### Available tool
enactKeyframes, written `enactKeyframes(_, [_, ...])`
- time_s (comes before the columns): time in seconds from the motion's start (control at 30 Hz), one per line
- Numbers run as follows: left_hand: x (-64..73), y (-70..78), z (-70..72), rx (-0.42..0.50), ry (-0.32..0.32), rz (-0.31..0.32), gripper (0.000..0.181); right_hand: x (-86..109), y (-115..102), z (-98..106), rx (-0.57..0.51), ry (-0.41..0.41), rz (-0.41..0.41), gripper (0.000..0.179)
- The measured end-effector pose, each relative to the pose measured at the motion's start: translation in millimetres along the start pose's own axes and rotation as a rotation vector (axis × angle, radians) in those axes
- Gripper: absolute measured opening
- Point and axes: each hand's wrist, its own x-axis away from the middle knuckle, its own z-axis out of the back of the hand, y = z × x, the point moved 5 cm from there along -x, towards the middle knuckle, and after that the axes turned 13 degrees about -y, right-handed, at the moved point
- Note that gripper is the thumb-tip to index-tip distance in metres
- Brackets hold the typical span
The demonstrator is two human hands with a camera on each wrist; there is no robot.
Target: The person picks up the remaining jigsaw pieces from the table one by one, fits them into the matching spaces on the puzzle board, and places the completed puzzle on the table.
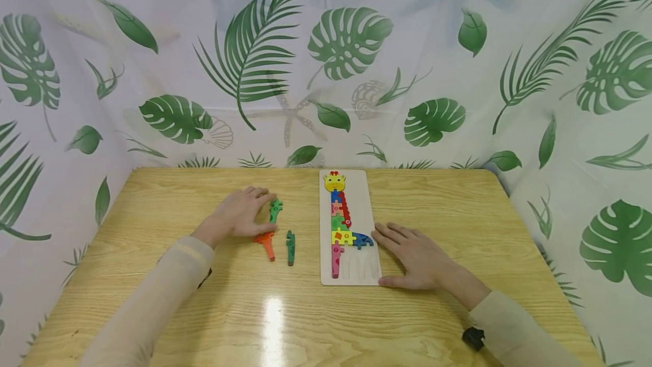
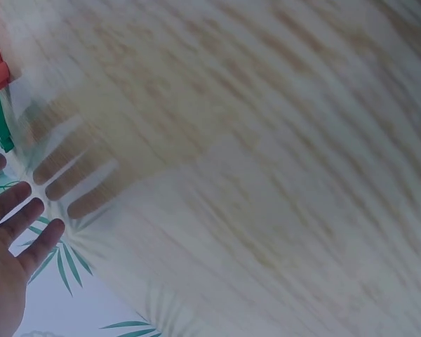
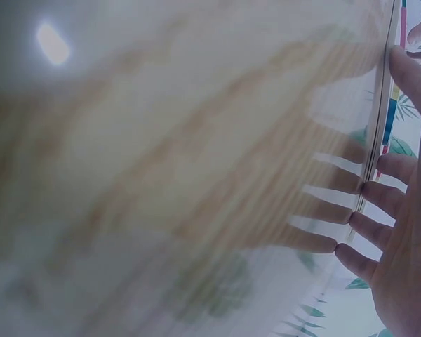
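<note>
A pale puzzle board [image 1: 359, 200] holds a giraffe built of coloured pieces: yellow head [image 1: 334, 182], red mane piece [image 1: 344, 210], yellow body piece [image 1: 342, 236], blue rump piece [image 1: 363, 240] and pink leg [image 1: 336, 261]. Grooves show right of the pink leg. My right hand [image 1: 420, 256] lies flat, fingertips and thumb at the board's right edge, which also shows in the right wrist view. Left of the board, my left hand [image 1: 241, 214] spreads its fingers beside a light green piece [image 1: 275, 209], thumb near the top of an orange piece [image 1: 267, 247]. A dark green piece [image 1: 291, 248] lies nearby.
Everything lies on a glossy wooden table [image 1: 229, 310] with a bright reflection near its front. A white curtain [image 1: 285, 61] with green leaf prints encloses the back and sides. A dark band [image 1: 474, 338] sits at the right wrist.
</note>
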Motion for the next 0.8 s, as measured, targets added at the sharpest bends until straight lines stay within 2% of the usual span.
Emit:
enactKeyframes(0.3, [-2.7, 0.1, -3.1, 0.005, -0.042, 0.009, 0.084, 0.2, -0.5, 1.1, 0.008, -0.001, 0.001, 0.106])
enactKeyframes(0.8, [-4.9, 7.9, -0.6, -0.012, -0.005, 0.010, 0.084, 0.5, -0.6, 1.6, 0.008, 0.015, 0.006, 0.104])
